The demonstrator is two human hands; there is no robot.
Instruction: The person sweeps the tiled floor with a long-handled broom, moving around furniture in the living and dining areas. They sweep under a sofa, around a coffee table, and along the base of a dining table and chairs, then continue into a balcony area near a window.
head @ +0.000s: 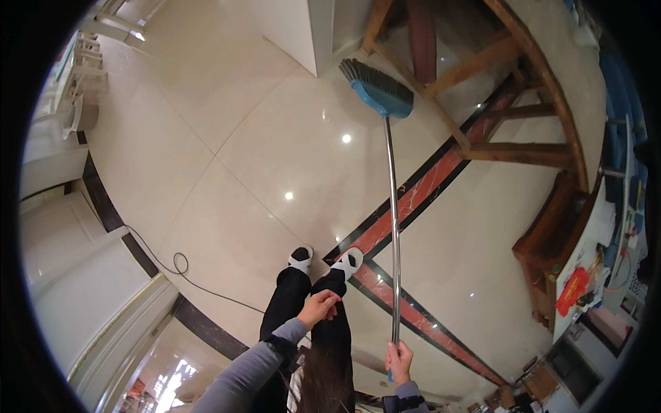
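My right hand (399,360) is closed around the lower end of a broom's metal handle (393,222), at the bottom right of centre. The handle runs up across the picture to a blue broom head (379,95) with dark bristles, which lies beside the wooden legs of a piece of furniture. My left hand (320,308) hangs in front of my black trousers with its fingers curled; no object shows in it, and how tightly the fingers close cannot be told.
A wooden frame (454,67) stands at the upper right, near a white panel's edge (314,41). A thin cable (206,290) lies looped on the tiled floor left of my feet. White door frames (124,310) are at the lower left, a cluttered table (581,279) at the right.
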